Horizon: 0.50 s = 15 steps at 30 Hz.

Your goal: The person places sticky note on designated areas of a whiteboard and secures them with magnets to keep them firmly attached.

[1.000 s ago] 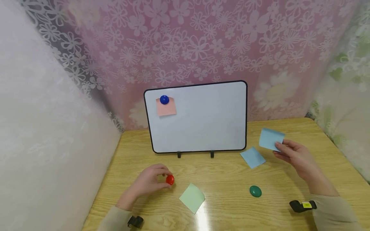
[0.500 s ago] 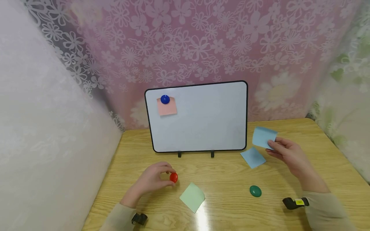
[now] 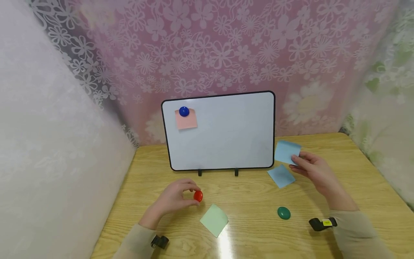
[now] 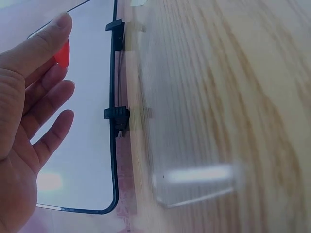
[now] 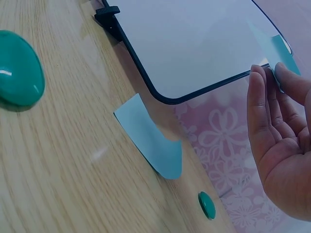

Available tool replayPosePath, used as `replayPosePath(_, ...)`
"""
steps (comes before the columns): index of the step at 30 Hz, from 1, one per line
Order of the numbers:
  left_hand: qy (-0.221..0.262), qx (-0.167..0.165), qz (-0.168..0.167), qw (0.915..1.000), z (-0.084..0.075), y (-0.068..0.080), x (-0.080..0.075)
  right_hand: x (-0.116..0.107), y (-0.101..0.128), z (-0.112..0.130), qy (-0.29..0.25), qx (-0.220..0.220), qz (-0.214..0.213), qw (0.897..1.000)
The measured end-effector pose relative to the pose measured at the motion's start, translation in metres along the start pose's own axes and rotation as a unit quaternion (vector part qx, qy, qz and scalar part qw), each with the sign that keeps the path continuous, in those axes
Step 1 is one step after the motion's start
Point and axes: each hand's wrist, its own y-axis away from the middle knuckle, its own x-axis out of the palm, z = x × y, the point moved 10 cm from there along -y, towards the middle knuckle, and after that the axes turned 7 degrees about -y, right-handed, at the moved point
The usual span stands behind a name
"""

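**Note and magnet lifted, board waiting**

The right hand [image 3: 312,169] pinches a blue note [image 3: 286,151] by its edge between thumb and fingertips, holding it off the table just beside the lower right corner of the whiteboard [image 3: 223,133]. The left hand [image 3: 176,199] has its thumb and fingers closed on a red magnet [image 3: 198,196], low over the table in front of the board's left half. The work looks to be at the carrying step: paper and magnet are both picked up, and neither is on the board yet.

The board stands upright on two small black feet [image 3: 200,173] at the back of the wooden table [image 3: 252,233]. A pink note [image 3: 186,120] already sits in its upper left corner under a blue magnet [image 3: 183,111].

By that pattern, the next move likely calls for laying the blue note flat against a bare part of the board and bringing the red magnet over its top edge, without the paper slipping.

A second blue note [image 3: 280,175] lies on the table just below the held one, a green note [image 3: 214,220] lies near the left hand, and a green magnet [image 3: 284,213] rests between the two forearms.
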Motion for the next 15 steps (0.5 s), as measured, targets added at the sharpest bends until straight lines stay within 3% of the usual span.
replayPosePath(15, 0.014, -0.010, 0.009, 0.9998, -0.002, -0.011, 0.005, 0.003, -0.009, -0.002, 0.036, 0.020, -0.005, 0.999)
